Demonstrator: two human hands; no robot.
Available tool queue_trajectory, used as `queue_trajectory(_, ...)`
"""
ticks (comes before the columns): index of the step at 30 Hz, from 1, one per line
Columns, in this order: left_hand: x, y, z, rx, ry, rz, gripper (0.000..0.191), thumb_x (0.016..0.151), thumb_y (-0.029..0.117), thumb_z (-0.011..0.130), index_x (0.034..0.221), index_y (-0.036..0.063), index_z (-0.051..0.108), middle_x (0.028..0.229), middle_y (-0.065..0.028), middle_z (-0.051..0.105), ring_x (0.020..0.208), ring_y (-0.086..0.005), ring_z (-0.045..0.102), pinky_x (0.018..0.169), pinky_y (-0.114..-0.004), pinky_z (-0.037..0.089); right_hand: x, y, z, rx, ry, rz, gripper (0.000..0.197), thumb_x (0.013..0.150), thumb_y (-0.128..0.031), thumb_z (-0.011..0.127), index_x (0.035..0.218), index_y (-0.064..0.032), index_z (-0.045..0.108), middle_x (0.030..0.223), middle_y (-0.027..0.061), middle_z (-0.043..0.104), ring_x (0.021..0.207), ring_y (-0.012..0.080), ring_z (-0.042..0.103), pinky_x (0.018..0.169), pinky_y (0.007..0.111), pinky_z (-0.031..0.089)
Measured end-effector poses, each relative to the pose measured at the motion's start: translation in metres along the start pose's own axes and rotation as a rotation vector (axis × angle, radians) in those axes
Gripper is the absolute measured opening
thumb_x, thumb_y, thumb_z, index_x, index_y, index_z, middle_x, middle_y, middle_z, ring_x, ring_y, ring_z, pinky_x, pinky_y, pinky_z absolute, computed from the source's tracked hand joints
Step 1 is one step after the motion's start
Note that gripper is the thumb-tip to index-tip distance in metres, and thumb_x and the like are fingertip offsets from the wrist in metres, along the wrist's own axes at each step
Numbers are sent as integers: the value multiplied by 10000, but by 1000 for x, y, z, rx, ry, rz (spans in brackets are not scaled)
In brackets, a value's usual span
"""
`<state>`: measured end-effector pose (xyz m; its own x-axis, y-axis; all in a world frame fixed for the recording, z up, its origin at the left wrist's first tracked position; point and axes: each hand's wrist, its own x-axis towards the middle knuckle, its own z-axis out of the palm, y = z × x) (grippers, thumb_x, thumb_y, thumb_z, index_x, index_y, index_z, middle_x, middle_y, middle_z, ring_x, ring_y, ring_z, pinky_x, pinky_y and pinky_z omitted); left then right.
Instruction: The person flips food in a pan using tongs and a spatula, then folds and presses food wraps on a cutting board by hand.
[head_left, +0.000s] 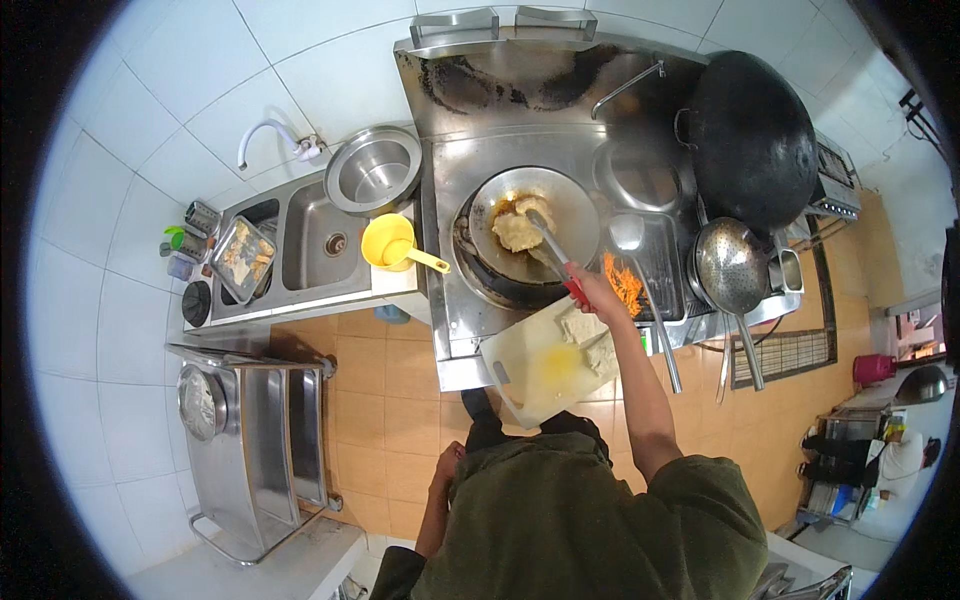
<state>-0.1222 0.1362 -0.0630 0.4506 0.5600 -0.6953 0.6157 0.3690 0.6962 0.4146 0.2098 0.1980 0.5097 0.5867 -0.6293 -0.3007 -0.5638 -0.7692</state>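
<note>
My right hand (592, 291) grips metal tongs (551, 238) by their red handle. The tips of the tongs touch pale, battered-looking food (519, 229) in a metal wok (574, 195) on the burner; brown liquid lies around the food. Below the wok, a white cutting board (517, 360) with pale slabs of food (583, 326) sits at the stove's front edge. Shredded orange food (624, 285) lies in a tray right of the wok. My left hand (450, 459) hangs low beside my body, away from the stove; its fingers are partly hidden, so whether it holds anything cannot be told.
A yellow dipper (390, 244) and a steel pot (375, 172) stand left of the stove, beside a sink (322, 240). A ladle (660, 337), a perforated strainer (731, 270) and a big black wok (754, 142) are at the right. Another person (862, 459) stands far right.
</note>
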Motion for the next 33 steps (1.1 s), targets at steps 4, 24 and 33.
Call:
queue_trajectory(4, -4, 49, -20, 245, 16, 77, 258, 866, 298, 560, 930, 51, 600, 824, -112, 646, 758, -214, 597, 684, -343, 472, 1, 4, -6, 115, 2, 12, 557, 935, -557, 548, 774, -24, 569, 611, 57, 560, 437, 103, 508, 354, 231, 365)
queue_trajectory(24, 9, 43, -44, 199, -44, 119, 246, 816, 295, 601, 880, 57, 593, 763, -114, 632, 725, -231, 599, 672, -350, 471, -7, -11, 1, -10, -29, 39, 574, 950, -578, 504, 818, -24, 578, 623, 62, 584, 440, 99, 522, 343, 213, 361)
queue_trajectory(33, -18, 52, -12, 153, -12, 85, 214, 809, 253, 589, 851, 46, 560, 714, -27, 553, 679, -142, 486, 640, -296, 421, 2, -46, -57, -663, 207, -214, 615, 872, -586, 593, 759, 18, 619, 736, 177, 659, 627, 268, 660, 561, 375, 504)
